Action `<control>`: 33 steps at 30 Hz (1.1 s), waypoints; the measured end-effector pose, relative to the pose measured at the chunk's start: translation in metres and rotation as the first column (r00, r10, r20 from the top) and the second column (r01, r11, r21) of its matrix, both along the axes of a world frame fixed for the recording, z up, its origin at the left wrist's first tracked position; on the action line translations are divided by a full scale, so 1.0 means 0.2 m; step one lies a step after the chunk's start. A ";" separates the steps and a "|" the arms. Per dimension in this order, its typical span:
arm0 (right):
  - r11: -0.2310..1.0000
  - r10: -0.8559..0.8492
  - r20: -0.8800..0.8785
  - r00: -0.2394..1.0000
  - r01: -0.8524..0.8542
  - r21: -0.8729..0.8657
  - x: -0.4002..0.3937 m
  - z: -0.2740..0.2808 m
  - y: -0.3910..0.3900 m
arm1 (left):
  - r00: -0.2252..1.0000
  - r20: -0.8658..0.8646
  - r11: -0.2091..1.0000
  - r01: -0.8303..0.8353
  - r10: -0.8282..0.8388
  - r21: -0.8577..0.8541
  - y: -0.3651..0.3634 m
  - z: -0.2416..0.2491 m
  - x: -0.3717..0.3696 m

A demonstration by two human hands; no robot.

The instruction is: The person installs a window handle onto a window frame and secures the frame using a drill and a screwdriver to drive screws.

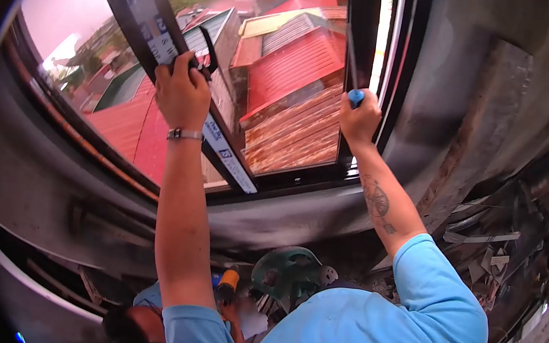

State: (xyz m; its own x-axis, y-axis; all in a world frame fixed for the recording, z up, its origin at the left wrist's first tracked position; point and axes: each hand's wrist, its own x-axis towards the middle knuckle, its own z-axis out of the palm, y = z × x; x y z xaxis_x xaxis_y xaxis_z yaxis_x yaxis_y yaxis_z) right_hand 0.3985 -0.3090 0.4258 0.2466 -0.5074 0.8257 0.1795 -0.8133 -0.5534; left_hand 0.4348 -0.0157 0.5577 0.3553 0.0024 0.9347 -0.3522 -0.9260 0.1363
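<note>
My left hand (183,97) is at the dark window frame bar (216,121) that carries printed tape, its fingers curled round a black handle (204,62) on that bar. My right hand (360,119) is closed round the blue grip of a screwdriver (356,98). The long thin shaft points up along the dark upright frame (362,39) at the right of the window. Its tip is hard to make out against the frame. Glass lies between the two frame members.
Below, a person (138,329) crouches near an orange and black power tool (228,283) and a green chair (286,274). Scrap wood and debris (501,258) pile up at the right. A board (480,120) leans on the grey wall. Rooftops show outside.
</note>
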 end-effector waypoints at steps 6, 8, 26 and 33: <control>0.967 -0.217 -0.129 0.968 0.231 0.105 0.02 -0.14 -0.14 | 0.996 -0.083 0.999 -0.024 0.022 -0.029 -0.01 0.01 -0.02; 0.979 -0.174 -0.097 0.980 0.182 0.087 0.03 -0.17 -0.11 | 0.999 -0.049 0.999 -0.018 0.016 -0.035 -0.02 0.01 0.00; 0.955 -0.047 0.003 0.999 0.044 0.294 0.08 -0.13 0.06 | 0.996 0.029 0.994 0.082 -0.085 0.075 0.03 0.00 -0.01; 0.817 0.390 -0.043 0.920 -0.324 0.476 0.04 -0.16 0.37 | 0.993 -0.082 0.989 0.099 -0.091 0.108 0.05 0.01 -0.03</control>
